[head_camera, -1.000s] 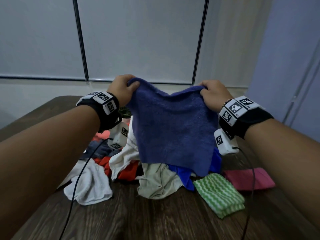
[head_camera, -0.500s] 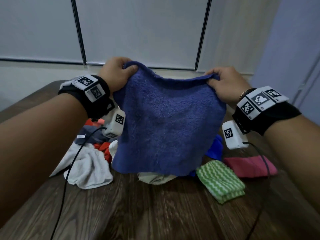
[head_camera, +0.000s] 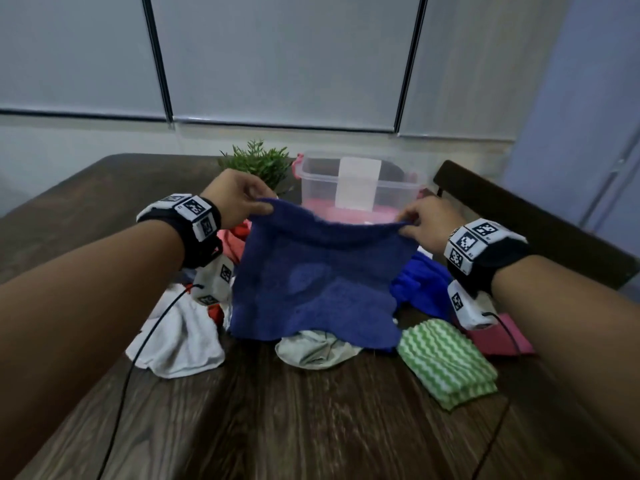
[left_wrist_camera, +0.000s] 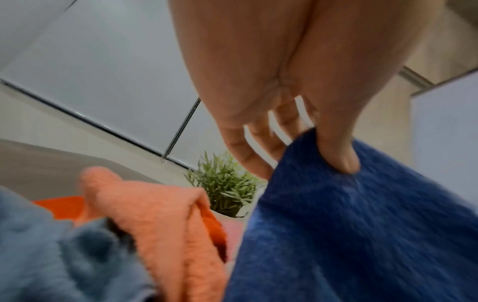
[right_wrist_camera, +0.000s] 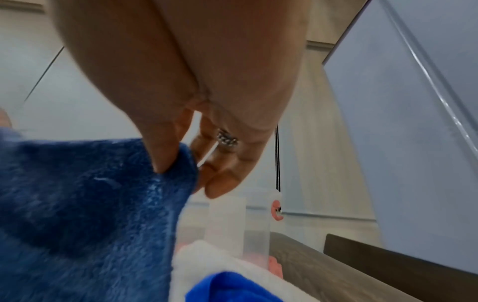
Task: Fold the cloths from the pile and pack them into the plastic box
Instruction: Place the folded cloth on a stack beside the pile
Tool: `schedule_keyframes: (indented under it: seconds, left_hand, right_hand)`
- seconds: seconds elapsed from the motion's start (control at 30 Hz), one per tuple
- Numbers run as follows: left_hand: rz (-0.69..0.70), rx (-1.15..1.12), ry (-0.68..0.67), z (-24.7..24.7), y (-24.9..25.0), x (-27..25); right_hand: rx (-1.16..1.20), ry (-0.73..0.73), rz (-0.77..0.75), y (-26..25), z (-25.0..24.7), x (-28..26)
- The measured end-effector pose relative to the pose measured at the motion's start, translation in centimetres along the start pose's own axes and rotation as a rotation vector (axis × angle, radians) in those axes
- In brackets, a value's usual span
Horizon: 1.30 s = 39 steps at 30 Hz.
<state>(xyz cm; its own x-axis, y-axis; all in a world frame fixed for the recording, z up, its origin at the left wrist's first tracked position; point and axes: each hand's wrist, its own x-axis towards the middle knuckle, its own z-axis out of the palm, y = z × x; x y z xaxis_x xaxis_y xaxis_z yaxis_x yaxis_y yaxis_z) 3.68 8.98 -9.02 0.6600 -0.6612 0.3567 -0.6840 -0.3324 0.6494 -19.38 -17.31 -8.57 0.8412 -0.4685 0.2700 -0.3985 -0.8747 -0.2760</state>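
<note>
A dark blue towel [head_camera: 322, 282] hangs spread between both hands above the pile of cloths [head_camera: 311, 351]. My left hand [head_camera: 239, 197] pinches its upper left corner, thumb on the towel [left_wrist_camera: 338, 161]. My right hand [head_camera: 424, 220] pinches the upper right corner [right_wrist_camera: 178, 161]. The towel's lower edge drapes over the pile. Behind it stands the clear plastic box [head_camera: 356, 188], open at the top, with something pink at its bottom. A folded green-and-white cloth [head_camera: 446, 365] and a folded dark pink cloth [head_camera: 498, 337] lie at the right.
The pile holds a white cloth [head_camera: 180, 341], a beige one, a bright blue one [head_camera: 419, 289], orange [left_wrist_camera: 155, 214] and grey-blue ones [left_wrist_camera: 51, 255]. A small green plant [head_camera: 259, 164] stands left of the box. A dark chair back [head_camera: 526, 220] is at the right. Bare wooden table [head_camera: 311, 427] lies near me.
Both hands have come down and forward with the blue towel, so its lower edge now lies on the pile. The box and plant behind it have come into sight.
</note>
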Motion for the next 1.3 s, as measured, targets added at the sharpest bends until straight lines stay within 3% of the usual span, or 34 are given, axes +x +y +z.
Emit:
schedule_keyframes:
  seconds: [0.13,0.23,0.4,0.77,0.83,0.87,0.93,1.0,1.07,1.13,1.3]
  left_hand:
    - [-0.045,0.063,-0.307,-0.4,-1.5,-1.5]
    - [-0.058,0.11,-0.424,-0.7,-1.1,-2.4]
    - [-0.078,0.221,-0.696,-0.4,-0.4,-4.0]
    - [-0.193,0.316,-0.899,2.0,-0.2,-6.3]
    - [-0.215,0.314,-0.869,2.1,0.1,-6.4]
    - [-0.188,0.321,-0.787,2.0,0.1,-6.3]
    - [-0.089,0.404,-0.459,1.9,-0.7,-5.5]
    - [-0.073,0.468,-0.186,1.8,-1.5,-4.9]
    - [-0.099,0.507,-0.161,2.1,-2.0,-4.7]
    - [-0.082,0.567,-0.191,2.6,-2.5,-4.5]
    - [-0.125,0.533,-0.175,2.8,-2.2,-4.2]
  right_hand:
    - [0.056,-0.068,-0.048,0.6,1.5,-1.4]
    - [0.122,-0.095,-0.06,0.5,1.8,-2.2]
    - [0.02,-0.357,-0.16,-0.1,2.4,-3.9]
    - [-0.125,-0.543,-0.186,-1.0,4.3,-5.9]
    - [-0.153,-0.666,-0.198,-1.2,4.9,-6.1]
    - [-0.177,-0.71,-0.2,-1.2,5.3,-6.1]
    - [-0.164,-0.665,-0.166,-1.1,5.9,-5.8]
    - [-0.119,-0.497,-0.162,-1.3,6.3,-5.2]
    - [-0.118,-0.335,-0.196,-1.6,6.6,-4.5]
    - [-0.104,-0.263,-0.189,-2.1,7.1,-3.9]
    - [-0.11,-0.316,-0.146,-3.4,8.2,-3.2]
